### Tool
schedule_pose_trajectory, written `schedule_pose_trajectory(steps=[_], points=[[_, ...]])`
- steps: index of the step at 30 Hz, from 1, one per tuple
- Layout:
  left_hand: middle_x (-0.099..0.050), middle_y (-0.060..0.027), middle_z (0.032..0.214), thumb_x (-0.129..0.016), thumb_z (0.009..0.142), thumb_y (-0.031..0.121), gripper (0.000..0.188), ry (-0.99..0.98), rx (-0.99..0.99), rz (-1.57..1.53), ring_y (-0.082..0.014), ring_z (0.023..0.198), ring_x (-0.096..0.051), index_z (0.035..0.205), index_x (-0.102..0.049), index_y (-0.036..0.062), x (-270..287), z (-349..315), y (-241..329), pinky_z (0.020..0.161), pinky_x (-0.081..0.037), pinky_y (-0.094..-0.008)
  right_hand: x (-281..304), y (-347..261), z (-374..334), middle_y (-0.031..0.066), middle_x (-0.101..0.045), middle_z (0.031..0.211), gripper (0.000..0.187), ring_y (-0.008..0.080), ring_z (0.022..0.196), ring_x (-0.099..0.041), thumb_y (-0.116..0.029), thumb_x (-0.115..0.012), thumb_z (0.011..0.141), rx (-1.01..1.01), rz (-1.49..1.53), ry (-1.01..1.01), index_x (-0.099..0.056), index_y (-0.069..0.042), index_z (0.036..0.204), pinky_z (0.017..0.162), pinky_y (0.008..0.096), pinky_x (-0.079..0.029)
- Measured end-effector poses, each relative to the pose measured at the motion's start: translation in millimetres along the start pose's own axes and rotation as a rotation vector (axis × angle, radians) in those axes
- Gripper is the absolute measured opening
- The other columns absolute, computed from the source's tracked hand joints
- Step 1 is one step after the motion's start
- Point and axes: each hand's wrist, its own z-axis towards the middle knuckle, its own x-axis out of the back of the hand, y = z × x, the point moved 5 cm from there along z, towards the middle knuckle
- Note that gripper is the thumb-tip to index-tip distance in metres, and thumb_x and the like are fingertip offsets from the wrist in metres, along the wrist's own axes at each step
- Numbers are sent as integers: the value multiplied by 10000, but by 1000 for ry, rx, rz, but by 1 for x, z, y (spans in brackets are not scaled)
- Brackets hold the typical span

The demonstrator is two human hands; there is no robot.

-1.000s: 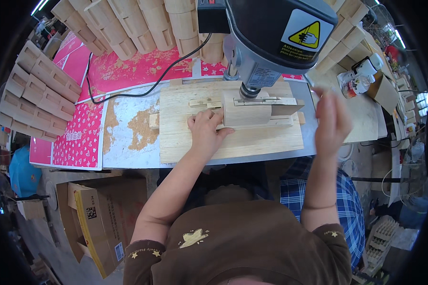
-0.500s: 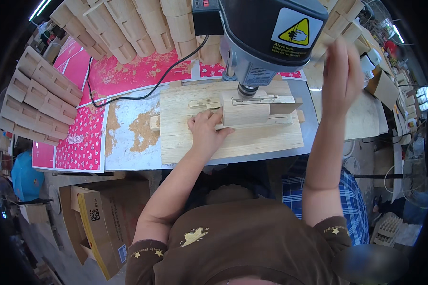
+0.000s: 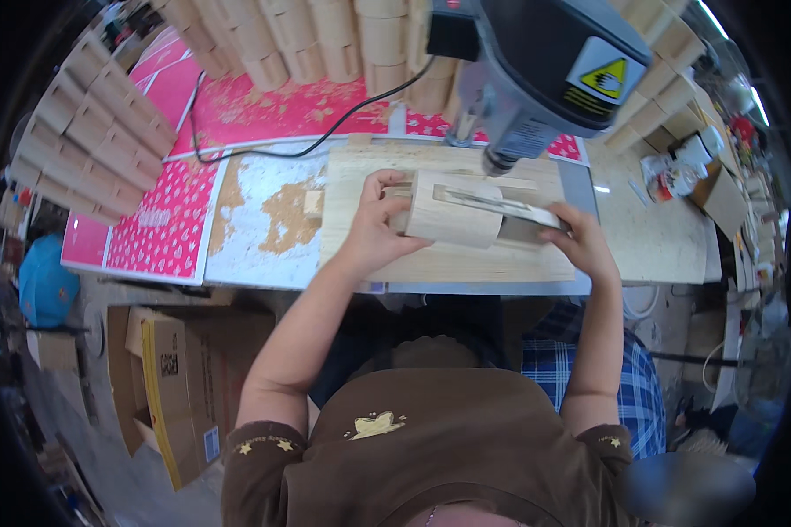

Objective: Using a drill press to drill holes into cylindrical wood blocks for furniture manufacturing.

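Observation:
My left hand point(image 3: 373, 230) is wrapped around the left end of a pale, rounded wooden block point(image 3: 444, 224), thumb along its near side. A narrow slotted wooden strip point(image 3: 517, 208) lies across the block's top and sticks out to the right. My right hand point(image 3: 586, 241) pinches that strip's outer end. The block is tilted over a flat wooden board point(image 3: 413, 265), and whether it touches the board I cannot tell. Behind and above it is the drill press point(image 3: 545, 79), its chuck point(image 3: 497, 162) apart from the block.
Rows of stacked wooden pieces point(image 3: 97, 132) stand at the left, with more point(image 3: 308, 39) along the back. A black cable point(image 3: 325, 136) crosses the pink, sawdust-strewn covering point(image 3: 255, 114). An open cardboard box point(image 3: 185, 386) is below the table at left. A carton point(image 3: 719, 200) stands at right.
My right hand has come down from beside the drill press and taken hold of the strip. The block has turned and tilted away from its earlier place under the chuck. The view has shifted.

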Motion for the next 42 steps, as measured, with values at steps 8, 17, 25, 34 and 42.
schedule_pose_trajectory(steps=[8, 17, 25, 34, 42], points=[[-474, -79, 1202, -795, 576, 19, 359, 46, 583, -479, -171, 1075, -524, 894, -626, 12, 193, -28, -22, 862, -476, -323, 9, 33, -60, 47, -583, 933, 275, 134, 879, -535, -34, -672, 704, -158, 306, 162, -580, 13, 959, 784, 252, -417], [-493, -178, 1091, -850, 457, 190, 539, 269, 792, 799, -309, 995, -545, 898, -649, -46, 348, -69, -58, 865, -457, -337, -6, 51, -61, 5, -561, 919, 274, 101, 857, -520, -23, -658, 723, -120, 412, 259, -587, -12, 987, 752, 235, -418], [-440, -212, 1203, -773, 555, 109, 470, 556, 911, 1077, -348, 1028, -540, 994, -653, -6, 423, -106, -133, 875, -470, -361, -5, 44, -55, 0, -557, 902, 266, 103, 844, -518, -17, -640, 724, -137, 433, 195, -582, -15, 983, 759, 235, -408], [-611, -242, 1019, -746, 596, 94, 474, 557, 1211, 1197, -358, 1028, -541, 1054, -644, 35, 509, -134, -145, 875, -471, -380, -3, 52, -67, 7, -563, 925, 287, 98, 855, -516, 7, -615, 717, -240, 419, 289, -581, -13, 1002, 770, 231, -407], [-624, -206, 953, -759, 550, 55, 556, 915, 911, 1044, -369, 971, -557, 1090, -633, 95, 542, -149, -218, 810, -478, -403, -6, 37, -71, -12, -557, 853, 248, 75, 798, -509, 17, -620, 703, -323, 377, 295, -588, -16, 947, 715, 205, -396]])
